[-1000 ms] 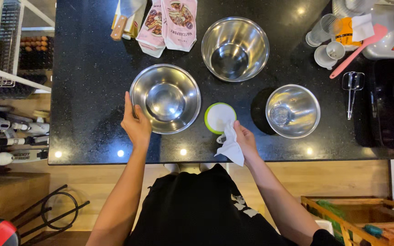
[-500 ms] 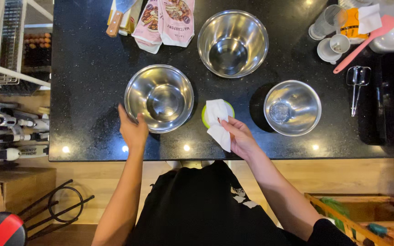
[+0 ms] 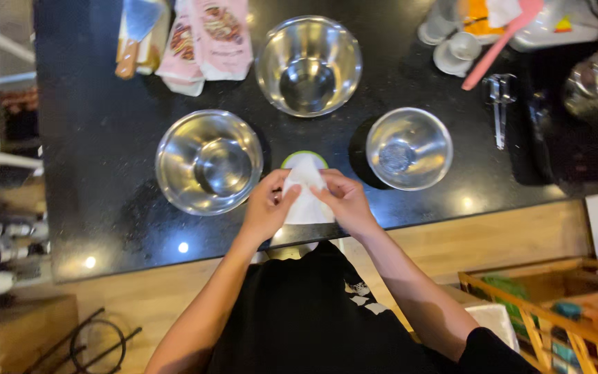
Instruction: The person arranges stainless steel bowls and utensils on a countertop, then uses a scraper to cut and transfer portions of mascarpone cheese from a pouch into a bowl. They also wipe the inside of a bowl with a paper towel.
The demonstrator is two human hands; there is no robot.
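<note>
Nearest, a white paper sheet is pinched between both hands at the counter edge: left hand at its nine o'clock, right hand at its three o'clock, fingers closed on its sides. Its long axis runs six to twelve. Beyond, at twelve o'clock, a green-rimmed cup is half covered.
</note>
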